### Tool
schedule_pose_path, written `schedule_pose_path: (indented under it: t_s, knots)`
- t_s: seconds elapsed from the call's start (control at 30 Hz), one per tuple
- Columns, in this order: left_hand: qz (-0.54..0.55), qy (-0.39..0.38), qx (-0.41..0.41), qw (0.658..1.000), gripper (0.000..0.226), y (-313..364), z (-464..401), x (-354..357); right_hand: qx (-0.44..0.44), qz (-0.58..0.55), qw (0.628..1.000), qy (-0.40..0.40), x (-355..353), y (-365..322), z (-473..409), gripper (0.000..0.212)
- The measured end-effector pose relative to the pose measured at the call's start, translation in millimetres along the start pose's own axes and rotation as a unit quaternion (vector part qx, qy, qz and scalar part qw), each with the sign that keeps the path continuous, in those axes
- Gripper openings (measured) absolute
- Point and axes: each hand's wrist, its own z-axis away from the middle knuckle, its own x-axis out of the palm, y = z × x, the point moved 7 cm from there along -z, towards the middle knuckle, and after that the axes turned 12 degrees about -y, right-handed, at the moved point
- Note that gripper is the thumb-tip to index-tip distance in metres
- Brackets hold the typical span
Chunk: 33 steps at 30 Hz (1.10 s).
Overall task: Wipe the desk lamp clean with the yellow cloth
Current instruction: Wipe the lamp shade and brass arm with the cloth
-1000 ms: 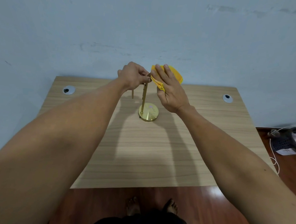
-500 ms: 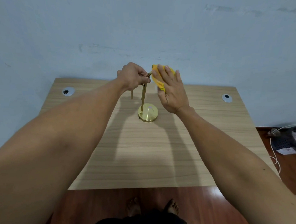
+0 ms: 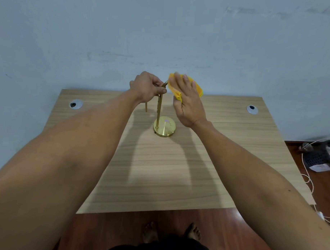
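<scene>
One desk lamp (image 3: pixel 164 123) stands on one wooden table (image 3: pixel 158 171); one yellow cloth (image 3: pixel 196 87) is in view; two hands show, the left hand (image 3: pixel 149 87) and the right hand (image 3: pixel 187 101). Two cable grommets sit in the tabletop, one grommet (image 3: pixel 75 104) at left and another grommet (image 3: pixel 252 109) at right; two bare feet (image 3: pixel 151 232) show below

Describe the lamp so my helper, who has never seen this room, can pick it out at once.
Start at the pale wood-grain desk against the blue wall, which has a round grey cable hole near each back corner. Midway between them, toward the back, stands the slim brass desk lamp. Its shiny round gold base and thin upright stem make it the only metal object standing on the desktop.
</scene>
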Motion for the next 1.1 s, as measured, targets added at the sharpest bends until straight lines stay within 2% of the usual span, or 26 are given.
schedule_pose_path:
  t_s: [0.07, 0.17, 0.27, 0.4, 0.5, 0.63, 0.73, 0.83, 0.97, 1.07, 1.1]
  knots:
    - [0.007, -0.003, -0.005, 1.000, 0.012, -0.2, 0.4, 0.8, 0.061, -0.047, 0.997, 0.021, -0.1, 5.0, 1.9, 0.065]
    - [0.009, -0.010, -0.002, 1.000, 0.014, -1.7, -0.2, 0.9, -0.018, 0.005, 1.000, -0.010, 8.8, -1.7, 5.3, 0.066]
    - [0.007, -0.008, 0.002, 1.000, 0.015, -2.4, -1.5, 0.7, 0.048, -0.023, 0.999, 0.010, 3.3, 10.5, 5.9, 0.065]
    - [-0.003, -0.011, 0.008, 1.000, 0.014, -2.3, -2.8, 1.0, -0.011, 0.026, 1.000, -0.012, 12.8, 4.2, 10.0, 0.067]
    - [-0.007, -0.008, 0.008, 1.000, 0.010, -1.6, -3.2, -0.3, 0.052, -0.012, 0.998, 0.017, 8.8, 12.1, 9.1, 0.066]
    - [-0.003, -0.011, 0.008, 1.000, 0.010, -1.4, -3.3, 1.1, -0.010, 0.032, 0.999, -0.005, 16.4, 1.4, 10.0, 0.068]
    - [0.000, -0.008, 0.003, 1.000, 0.010, -1.9, -3.2, 1.2, 0.047, -0.016, 0.998, 0.027, 11.0, 7.3, 7.4, 0.067]
    - [-0.003, -0.009, 0.004, 1.000, 0.011, -1.6, -2.8, 0.2, -0.017, 0.010, 1.000, 0.006, 18.2, -3.2, 7.0, 0.069]
    - [0.007, -0.012, 0.003, 1.000, 0.011, -2.7, -2.8, 1.3, 0.076, -0.073, 0.994, 0.040, 10.1, 8.3, 2.9, 0.068]
    - [0.003, -0.020, 0.010, 1.000, 0.018, -4.0, -4.2, 2.3, -0.035, -0.008, 0.999, 0.006, 18.0, -12.3, 1.2, 0.068]
    - [0.002, -0.018, 0.011, 1.000, 0.017, -3.6, -4.6, 2.3, -0.046, -0.004, 0.999, 0.013, 17.1, -11.5, -0.3, 0.067]
